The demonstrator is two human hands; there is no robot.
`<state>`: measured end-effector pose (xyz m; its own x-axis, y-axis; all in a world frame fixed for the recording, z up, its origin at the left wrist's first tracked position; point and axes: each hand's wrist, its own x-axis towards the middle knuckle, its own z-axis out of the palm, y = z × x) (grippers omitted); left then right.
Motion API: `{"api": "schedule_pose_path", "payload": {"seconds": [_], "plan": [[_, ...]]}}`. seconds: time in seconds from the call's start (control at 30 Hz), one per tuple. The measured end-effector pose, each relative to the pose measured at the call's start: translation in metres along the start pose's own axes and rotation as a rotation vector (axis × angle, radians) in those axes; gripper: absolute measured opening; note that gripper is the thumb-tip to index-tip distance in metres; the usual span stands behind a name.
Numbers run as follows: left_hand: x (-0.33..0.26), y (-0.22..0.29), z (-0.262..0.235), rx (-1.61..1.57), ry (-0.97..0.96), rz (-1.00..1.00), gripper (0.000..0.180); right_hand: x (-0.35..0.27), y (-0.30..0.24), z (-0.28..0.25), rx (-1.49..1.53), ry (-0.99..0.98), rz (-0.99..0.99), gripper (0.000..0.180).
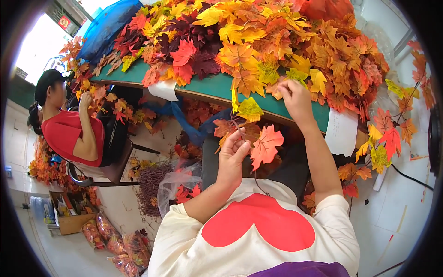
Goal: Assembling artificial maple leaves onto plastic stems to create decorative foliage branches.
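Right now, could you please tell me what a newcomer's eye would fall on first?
Probably the big heap of red, orange and yellow maple-shaped leaves on the green table, across the top. Next might come the bright red leaf beside the left hand, near the centre, and the large red shape on the white shirt at the bottom.

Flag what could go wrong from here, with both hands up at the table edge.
Leaves in the heap reach past the green table's edge, so the right hand, working there, might knock some off.
The thin stem below the left hand hangs over the white shirt and could snag on it.
The white sheet hangs over the edge beside the right forearm, which might brush it loose.
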<state>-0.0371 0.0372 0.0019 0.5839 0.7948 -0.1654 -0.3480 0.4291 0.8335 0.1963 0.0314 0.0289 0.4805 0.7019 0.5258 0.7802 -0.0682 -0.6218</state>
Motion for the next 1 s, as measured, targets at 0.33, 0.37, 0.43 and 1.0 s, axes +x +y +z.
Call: {"api": "schedule_pose_path", "payload": {"seconds": [0.33,0.37,0.43,1.0], "plan": [[-0.006,0.004,-0.006,-0.288,-0.052,-0.239,0.039,0.028,0.06,0.019,-0.169,-0.107,0.084,0.017],[-0.004,0.001,-0.01,-0.3,-0.089,-0.263,0.039,0.028,0.06,0.017,-0.163,-0.116,0.105,0.014],[-0.002,-0.001,-0.008,-0.295,-0.106,-0.273,0.039,0.029,0.059,0.018,-0.177,-0.114,0.097,0.013],[-0.001,0.013,0.006,-0.231,-0.081,-0.226,0.028,0.048,0.068,-0.024,0.71,-0.178,0.557,0.014]]}}
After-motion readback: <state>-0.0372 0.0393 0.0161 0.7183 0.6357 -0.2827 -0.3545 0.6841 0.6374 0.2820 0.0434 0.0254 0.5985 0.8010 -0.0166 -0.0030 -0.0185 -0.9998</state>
